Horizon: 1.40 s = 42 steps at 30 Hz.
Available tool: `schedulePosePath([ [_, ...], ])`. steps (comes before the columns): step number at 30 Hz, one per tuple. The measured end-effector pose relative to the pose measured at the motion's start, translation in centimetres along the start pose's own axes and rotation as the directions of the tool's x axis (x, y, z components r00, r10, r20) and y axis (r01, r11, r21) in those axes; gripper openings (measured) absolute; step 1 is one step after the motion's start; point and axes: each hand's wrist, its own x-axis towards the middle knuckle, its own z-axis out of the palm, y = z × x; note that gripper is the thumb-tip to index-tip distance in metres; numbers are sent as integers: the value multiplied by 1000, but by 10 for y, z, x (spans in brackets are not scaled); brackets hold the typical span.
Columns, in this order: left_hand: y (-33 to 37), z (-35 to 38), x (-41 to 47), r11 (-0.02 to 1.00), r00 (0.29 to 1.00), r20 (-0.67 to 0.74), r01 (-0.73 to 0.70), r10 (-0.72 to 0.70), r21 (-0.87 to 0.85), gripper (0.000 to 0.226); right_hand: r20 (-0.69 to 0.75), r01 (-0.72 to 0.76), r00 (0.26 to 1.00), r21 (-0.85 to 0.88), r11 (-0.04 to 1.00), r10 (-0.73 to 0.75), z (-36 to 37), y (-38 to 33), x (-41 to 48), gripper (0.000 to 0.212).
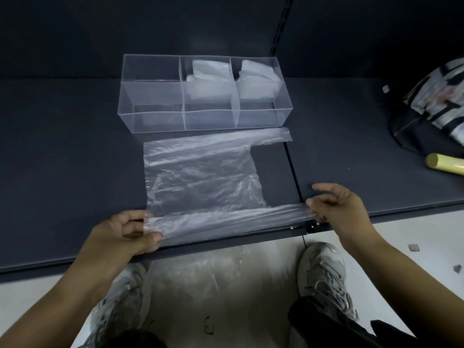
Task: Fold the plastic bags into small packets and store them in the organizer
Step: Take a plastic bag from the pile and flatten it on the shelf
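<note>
Both hands pinch the plastic bag (200, 177) (handles pointing right).

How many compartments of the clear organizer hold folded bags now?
2: the middle compartment and the right compartment of the organizer. The left compartment looks empty; through clear walls nothing seems hidden.

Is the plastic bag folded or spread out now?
Spread out: the plastic bag lies flat on the shelf, with both handles stretched to the right.
</note>
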Motion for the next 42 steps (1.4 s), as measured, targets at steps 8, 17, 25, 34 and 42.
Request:
schedulePosePath([
  [8, 11, 8, -13, 636, 852, -108, -291, 512, 715, 60, -130, 324, 858, -615, 719, -497, 14, -18, -10, 35],
  [17, 27, 30, 64, 25, 800, 316, -381, 509, 924, 65, 664, 861, 504, -437, 260, -553, 194, -50, -45, 60],
  [25, 16, 20, 72, 22, 784, 290, -361, 549, 932, 74, 478, 643, 713, -738, 207, -513, 96, -1, -1, 68],
  [34, 4, 9, 25, 6, 593, 543, -679, 595, 734, 78, 276, 565, 774, -707, 425, -570, 20, 15, -5, 62],
  [42, -34, -2, -21, -181, 456, 683, -742, 570, 646, 44, 728, 916, 382, -382, 126, -570, 105, 6, -62, 71],
])
